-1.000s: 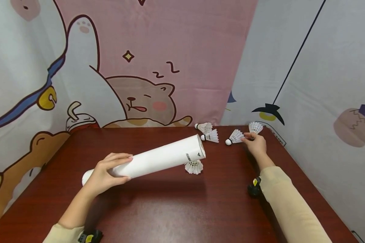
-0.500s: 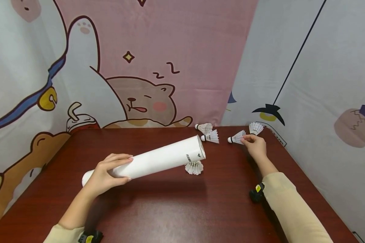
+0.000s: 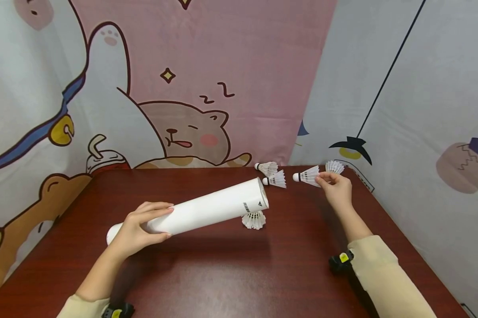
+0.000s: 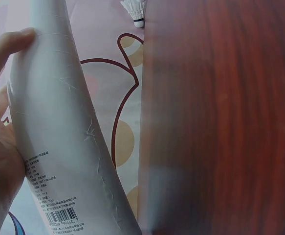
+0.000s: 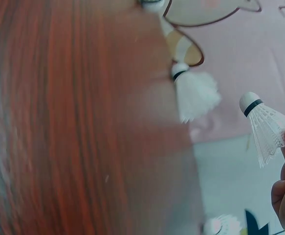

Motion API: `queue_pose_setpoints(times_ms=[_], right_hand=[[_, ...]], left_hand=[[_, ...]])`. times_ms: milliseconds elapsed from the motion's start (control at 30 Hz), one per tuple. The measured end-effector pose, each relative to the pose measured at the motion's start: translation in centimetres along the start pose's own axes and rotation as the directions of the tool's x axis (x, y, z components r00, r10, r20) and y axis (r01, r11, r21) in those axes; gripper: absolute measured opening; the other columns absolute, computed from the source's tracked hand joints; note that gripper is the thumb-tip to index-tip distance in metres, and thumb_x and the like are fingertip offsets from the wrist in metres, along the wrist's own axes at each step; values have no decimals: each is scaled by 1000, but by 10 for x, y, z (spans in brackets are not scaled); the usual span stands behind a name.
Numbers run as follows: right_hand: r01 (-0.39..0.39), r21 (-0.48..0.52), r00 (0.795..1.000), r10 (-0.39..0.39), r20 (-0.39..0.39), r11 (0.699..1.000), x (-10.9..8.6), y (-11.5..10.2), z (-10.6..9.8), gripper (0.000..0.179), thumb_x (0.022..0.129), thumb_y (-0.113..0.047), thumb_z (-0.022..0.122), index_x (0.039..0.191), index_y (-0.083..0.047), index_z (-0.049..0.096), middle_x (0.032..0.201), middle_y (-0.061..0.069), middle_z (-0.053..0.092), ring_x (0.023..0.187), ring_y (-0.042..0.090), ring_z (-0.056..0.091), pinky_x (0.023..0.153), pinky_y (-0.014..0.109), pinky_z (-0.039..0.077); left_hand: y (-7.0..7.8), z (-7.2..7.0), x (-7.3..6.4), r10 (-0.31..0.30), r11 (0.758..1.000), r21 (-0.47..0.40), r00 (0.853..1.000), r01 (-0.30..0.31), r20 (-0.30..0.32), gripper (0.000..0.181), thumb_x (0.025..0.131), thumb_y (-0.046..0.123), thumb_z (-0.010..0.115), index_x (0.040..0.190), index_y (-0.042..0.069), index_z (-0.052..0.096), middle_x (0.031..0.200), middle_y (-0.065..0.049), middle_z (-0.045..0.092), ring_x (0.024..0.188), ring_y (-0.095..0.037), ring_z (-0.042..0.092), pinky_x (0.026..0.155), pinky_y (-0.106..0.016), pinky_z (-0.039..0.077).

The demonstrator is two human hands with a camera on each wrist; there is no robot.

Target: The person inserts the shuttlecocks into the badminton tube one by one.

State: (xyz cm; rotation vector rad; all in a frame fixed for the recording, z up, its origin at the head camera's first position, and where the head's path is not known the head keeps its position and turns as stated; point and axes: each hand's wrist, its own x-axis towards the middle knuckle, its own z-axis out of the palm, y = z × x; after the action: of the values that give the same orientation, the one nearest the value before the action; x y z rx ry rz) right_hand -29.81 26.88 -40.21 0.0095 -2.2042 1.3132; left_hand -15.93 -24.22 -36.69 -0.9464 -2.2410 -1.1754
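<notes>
My left hand (image 3: pixel 137 225) grips a long white shuttlecock tube (image 3: pixel 211 207), tilted so its right end is raised over the table. In the left wrist view the tube (image 4: pixel 69 127) shows printed text and a barcode. On the right, my right hand (image 3: pixel 336 190) pinches a white shuttlecock (image 3: pixel 308 176) by its feather skirt, its cork pointing left. The right wrist view shows that shuttlecock (image 5: pixel 267 127) with a dark band below its cork, thumb and finger on the skirt edge.
Two shuttlecocks lie at the back, one (image 3: pixel 267 168) behind another (image 3: pixel 276 179). Another shuttlecock (image 3: pixel 334 167) lies at the back right corner, partly behind my right hand. One more shuttlecock (image 3: pixel 254 220) shows beneath the tube's raised end. A patterned cloth (image 3: pixel 239 66) hangs behind the dark red table (image 3: pixel 223 278).
My right hand has lifted the shuttlecock slightly and drawn it a little toward me; its cork, first pointing down-left, now points left. The left hand and tube have stayed in place.
</notes>
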Motion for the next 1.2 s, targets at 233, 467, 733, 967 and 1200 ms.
queue_pose_setpoints(times_ms=[233, 467, 733, 967, 1200], right_hand=[[11, 85, 999, -6, -51, 996, -11, -30, -1, 17, 84, -10, 74, 92, 5, 71, 69, -14, 63, 64, 4, 52, 55, 16, 40], [57, 192, 997, -45, -66, 980, -26, -62, -1, 17, 81, -6, 77, 90, 8, 72, 69, -15, 64, 61, 3, 55, 58, 16, 44], [84, 296, 996, -73, -47, 951, -45, -96, -3, 11, 78, 5, 75, 78, -5, 75, 67, -14, 65, 58, 2, 53, 56, 16, 43], [160, 363, 986, -163, -21, 918, -59, -119, -6, 7, 77, 11, 73, 83, 12, 69, 66, -12, 65, 55, 2, 51, 54, 17, 41], [207, 460, 969, -246, 25, 864, -70, -127, -4, 9, 75, 15, 73, 81, 9, 70, 68, -4, 68, 55, 5, 55, 55, 18, 44]], left_hand=[[0, 0, 0, -4, 1000, 5, 1000, 4, 1, 58, 55, -13, 86, 109, -6, 68, 113, -23, 63, 106, -17, 52, 85, -17, 39], [0, 1, 0, -7, 1000, 12, 1000, 7, 6, 58, 55, -13, 87, 109, -7, 68, 114, -22, 63, 106, -16, 52, 85, -16, 39], [0, 0, 0, -13, 1000, 1, 1000, 13, 2, 58, 55, -14, 86, 109, -7, 68, 113, -24, 63, 106, -15, 52, 86, -16, 39], [0, 1, 1, 4, 1000, 8, 1000, -4, 1, 58, 54, -13, 87, 109, -6, 68, 112, -24, 63, 106, -15, 52, 86, -16, 39], [0, 1, 0, -9, 1000, 3, 1000, 9, 5, 58, 55, -13, 86, 109, -6, 68, 113, -23, 63, 106, -14, 51, 85, -16, 39]])
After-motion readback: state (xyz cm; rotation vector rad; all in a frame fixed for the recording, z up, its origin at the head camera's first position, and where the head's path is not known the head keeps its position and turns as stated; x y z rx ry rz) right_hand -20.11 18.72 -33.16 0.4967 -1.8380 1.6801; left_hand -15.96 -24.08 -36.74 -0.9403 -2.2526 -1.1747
